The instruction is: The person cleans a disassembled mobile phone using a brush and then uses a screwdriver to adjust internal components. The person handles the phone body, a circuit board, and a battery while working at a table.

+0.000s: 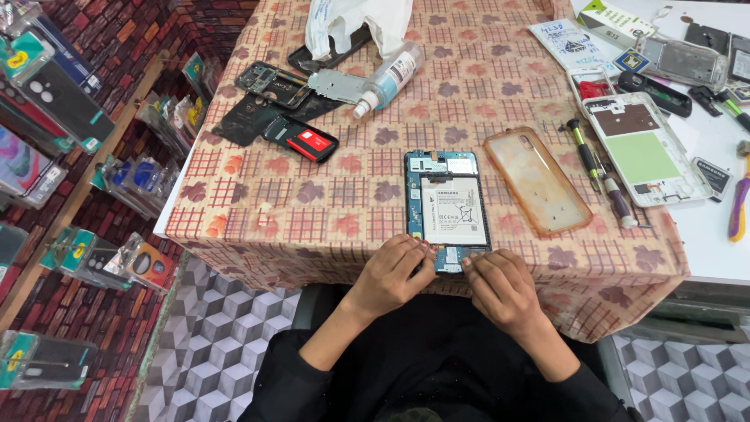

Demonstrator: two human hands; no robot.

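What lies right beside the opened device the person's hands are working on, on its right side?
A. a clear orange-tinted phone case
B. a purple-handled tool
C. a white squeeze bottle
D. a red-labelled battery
A: the clear orange-tinted case lies just right of the opened device, whose lower edge both the left hand and right hand touch.

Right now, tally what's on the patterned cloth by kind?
Opened devices and boards: 3 (opened tablet under both hands, black board, phone with red battery)
Clear case: 1
Spray bottle: 1
Screwdrivers: 2
White bag: 1
Total: 8
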